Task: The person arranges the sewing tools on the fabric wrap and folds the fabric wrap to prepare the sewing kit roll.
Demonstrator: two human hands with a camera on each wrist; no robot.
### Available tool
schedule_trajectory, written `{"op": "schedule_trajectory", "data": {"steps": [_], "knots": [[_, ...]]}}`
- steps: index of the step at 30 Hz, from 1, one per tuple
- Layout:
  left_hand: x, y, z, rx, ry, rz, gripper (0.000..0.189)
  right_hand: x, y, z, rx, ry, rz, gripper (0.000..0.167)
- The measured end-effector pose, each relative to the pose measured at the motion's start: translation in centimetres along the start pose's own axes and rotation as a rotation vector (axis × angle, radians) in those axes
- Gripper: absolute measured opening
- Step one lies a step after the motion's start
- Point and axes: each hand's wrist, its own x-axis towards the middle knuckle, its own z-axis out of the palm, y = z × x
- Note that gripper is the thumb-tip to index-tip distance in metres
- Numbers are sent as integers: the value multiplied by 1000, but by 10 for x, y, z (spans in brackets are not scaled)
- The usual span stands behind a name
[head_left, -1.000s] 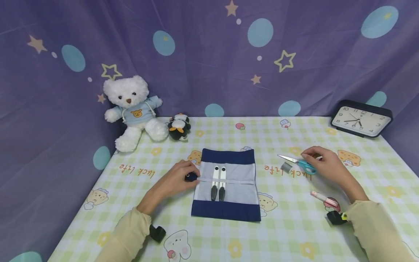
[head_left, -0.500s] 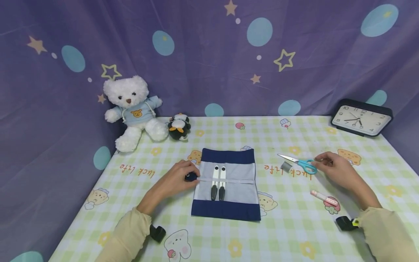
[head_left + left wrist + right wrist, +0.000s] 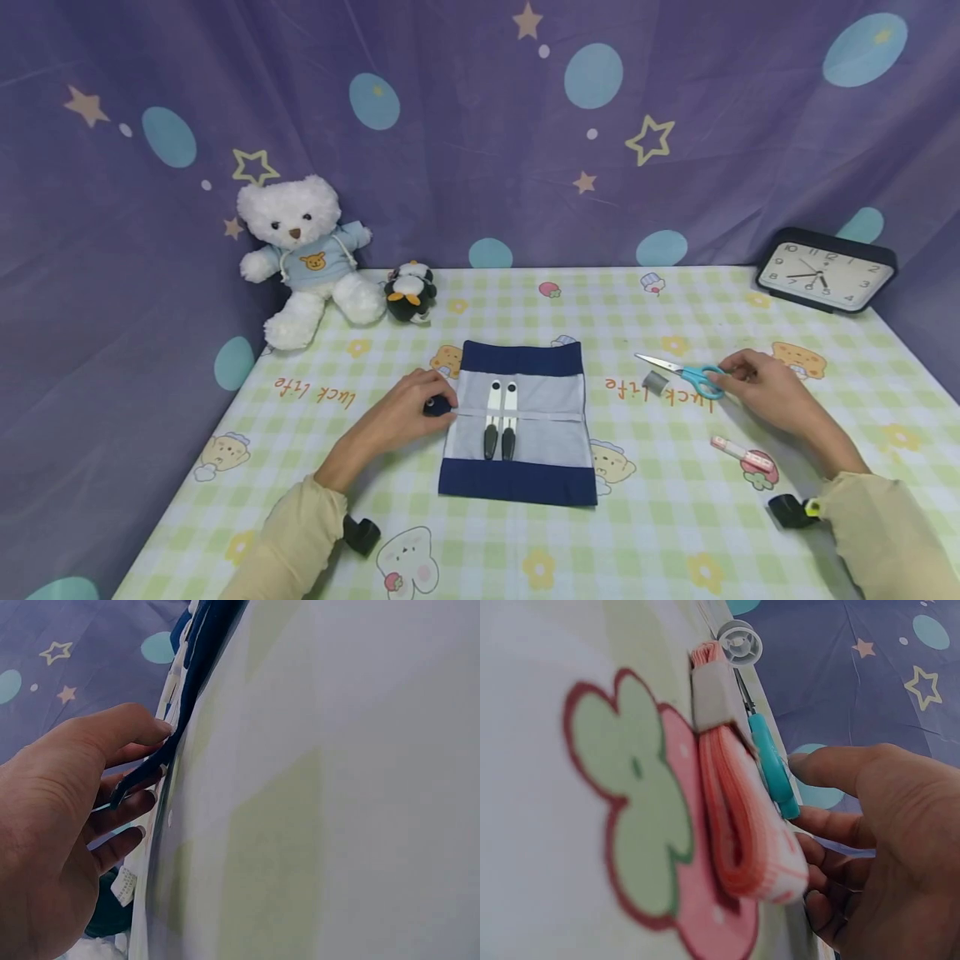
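Note:
A navy and grey fabric tool roll (image 3: pixel 517 483) lies unfolded in the head view. Two slim white tools (image 3: pixel 495 400) with black ends sit under its light elastic band. At its left edge my left hand (image 3: pixel 401 410) pinches a navy strap, seen in the left wrist view as a dark strip (image 3: pixel 142 772) between thumb and fingers. My right hand (image 3: pixel 772 392) is at the scissors (image 3: pixel 701 382), thumb and index finger pinching the turquoise handle (image 3: pixel 772 765). The scissors lie with their blades pointing left. Beside them is a small grey spool (image 3: pixel 656 382).
A folded, pink and white measuring tape (image 3: pixel 742 454) lies in front of my right hand. At the back left sit a white teddy bear (image 3: pixel 303 258) and a penguin plush (image 3: pixel 410 292). A black clock (image 3: pixel 827 271) stands at the back right, near the purple curtain.
My right hand first drew back to the right from over the scissors, then moved slightly left onto the handle. The left hand and tool roll have stayed put.

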Motion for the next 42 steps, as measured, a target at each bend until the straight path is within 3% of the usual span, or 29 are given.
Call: {"op": "schedule_trajectory", "data": {"steps": [13,30,42], "knots": [[0,-4,2,-43,-9,-31,11,1,2,6,46,1,4,39],[0,-7,4,-110,-27,-38,8,-4,7,11,171,128,-113,29],[2,-4,3,-111,-31,-50,9,-5,9,10,296,189,-98,29]]}}
